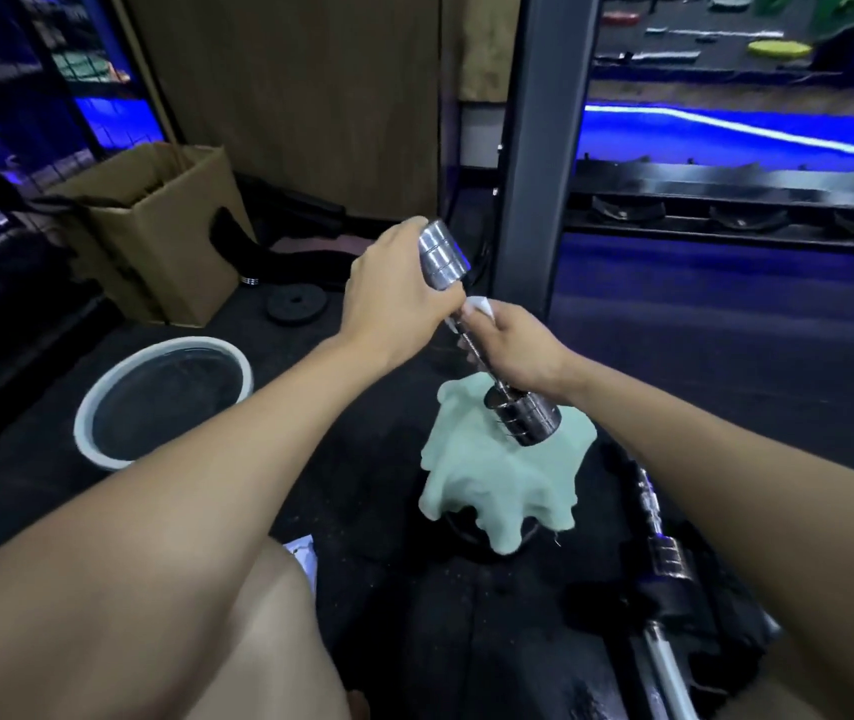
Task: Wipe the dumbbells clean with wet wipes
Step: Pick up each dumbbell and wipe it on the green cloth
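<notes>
At the middle of the scene, above the dark speckled floor mat, you hold a chrome dumbbell tilted, its far head up and left, its near head down and right. Your left hand curls around the far head, fingers wrapped over the ringed, shiny cylinder. Your right hand closes around the thin ridged bar, pinching a white wet wipe against the metal; a crumpled corner of the wipe shows just above your thumb. The near head of the dumbbell hangs just over a pale green cloth, soft and rumpled, draped over a dark rounded object whose shape you cannot make out. To the right, close to your right forearm, a second chrome dumbbell lies on the floor, partly hidden by dark fabric. To the left sits a round basin with a white rim and a dark inside. Farther left stands an open cardboard box, with a flat black weight plate lying near it. A grey upright post rises just beyond the dumbbell's far head, so room is tight on that side; bare mat lies between basin and cloth.
</notes>
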